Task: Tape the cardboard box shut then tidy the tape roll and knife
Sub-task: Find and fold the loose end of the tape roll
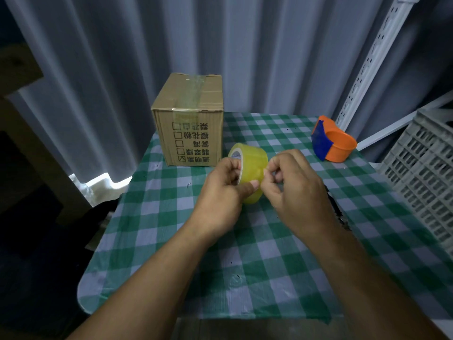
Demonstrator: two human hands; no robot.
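A brown cardboard box (190, 119) stands at the far left of the table, its flaps down with a strip of clear tape along the top seam and over the front edge. In front of it my left hand (224, 190) holds a yellowish tape roll (252, 165) above the table, fingers through its core and thumb on the outer face. My right hand (291, 185) pinches at the roll's outer surface with its fingertips. An orange and blue tape cutter (333, 143) lies at the far right. No other knife is visible.
The table carries a green and white checked cloth (245, 266). A grey plastic crate (426, 177) stands at the right edge. White curtains hang behind, a slotted metal rail (367, 67) leans at the back right, and the floor to the left is dark.
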